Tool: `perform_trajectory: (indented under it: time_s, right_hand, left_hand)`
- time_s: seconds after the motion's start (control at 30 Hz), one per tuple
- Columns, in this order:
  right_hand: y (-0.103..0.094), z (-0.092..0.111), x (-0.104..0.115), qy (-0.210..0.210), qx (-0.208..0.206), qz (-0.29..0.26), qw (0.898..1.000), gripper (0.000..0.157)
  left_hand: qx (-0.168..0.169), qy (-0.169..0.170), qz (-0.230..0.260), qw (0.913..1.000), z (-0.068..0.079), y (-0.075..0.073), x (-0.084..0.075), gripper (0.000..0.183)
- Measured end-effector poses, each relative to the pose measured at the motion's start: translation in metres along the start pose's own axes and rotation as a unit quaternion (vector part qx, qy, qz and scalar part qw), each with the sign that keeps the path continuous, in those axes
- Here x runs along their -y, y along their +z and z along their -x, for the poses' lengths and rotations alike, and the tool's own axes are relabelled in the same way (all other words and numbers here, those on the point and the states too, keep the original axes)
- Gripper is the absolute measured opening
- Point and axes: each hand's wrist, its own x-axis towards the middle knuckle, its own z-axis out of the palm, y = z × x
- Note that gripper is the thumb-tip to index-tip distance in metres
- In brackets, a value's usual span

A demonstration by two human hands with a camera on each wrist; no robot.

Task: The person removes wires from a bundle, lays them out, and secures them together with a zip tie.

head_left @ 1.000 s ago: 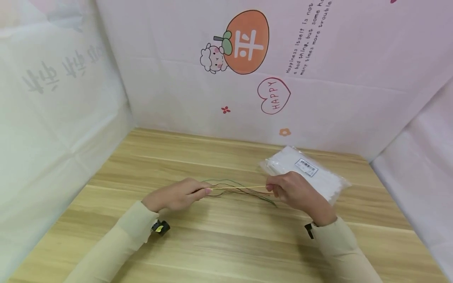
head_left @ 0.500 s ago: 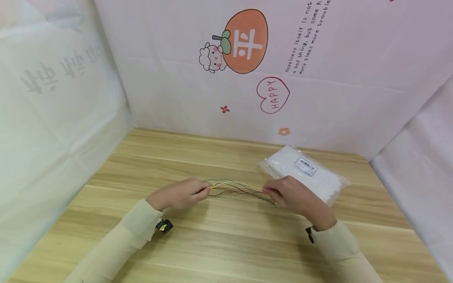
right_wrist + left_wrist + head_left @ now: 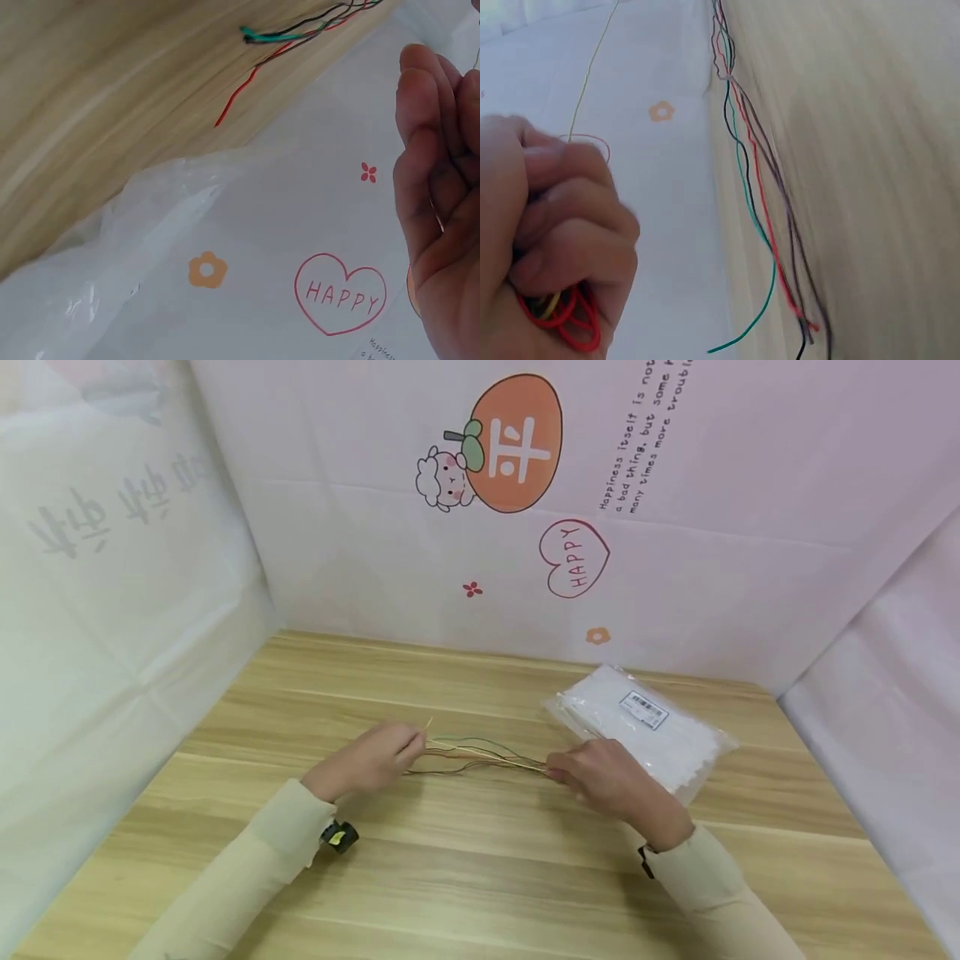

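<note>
My left hand [image 3: 375, 758] curls its fingers around small loops of red and yellow wire [image 3: 574, 319], which show below the fingers in the left wrist view. A thin yellow wire [image 3: 465, 749] runs nearly straight from there to my right hand [image 3: 607, 779], whose thumb and fingertips pinch it. A short bit of yellow sticks up above the left fingers. On the table beneath lies a loose bunch of thin wires: a red wire [image 3: 762, 191], a green wire [image 3: 763, 300], and black and greyish ones. Most of the right hand's grip is hidden in its wrist view.
A clear plastic bag [image 3: 678, 743] of white contents with a barcode label lies just behind my right hand. The wood-patterned table [image 3: 450, 877] meets printed white cloth walls [image 3: 360, 560] at the back and both sides.
The yellow wire was taut, sagged into a raised arc, and is now nearly straight again, sloping down to the right. My left hand has turned and shifted slightly up and left.
</note>
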Motion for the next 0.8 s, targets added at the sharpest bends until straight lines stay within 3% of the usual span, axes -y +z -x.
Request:
perform_trajectory:
  time_s: [0.1,0.2,0.4,0.53,0.8]
  right_hand:
    - [-0.001,0.000,-0.001,-0.013,-0.013,-0.023,1.000,0.024]
    - [-0.004,0.003,-0.006,-0.005,-0.022,-0.025,0.999,0.026]
    - [-0.008,0.013,-0.024,0.039,-0.017,-0.025,0.999,0.031]
    - [-0.008,0.018,-0.032,0.050,-0.019,-0.032,0.998,0.028]
    - [-0.010,0.022,-0.039,0.058,-0.014,-0.041,0.997,0.033]
  left_hand:
    - [-0.019,-0.006,0.026,0.9995,0.000,-0.004,0.005,0.043]
    - [-0.031,0.008,0.042,0.9986,0.003,-0.007,0.012,0.043]
    - [0.009,0.109,0.036,0.9933,0.009,-0.012,0.025,0.041]
    - [0.025,0.150,0.051,0.9870,0.013,-0.016,0.031,0.040]
    - [0.056,0.144,0.033,0.9874,0.027,-0.024,0.038,0.038]
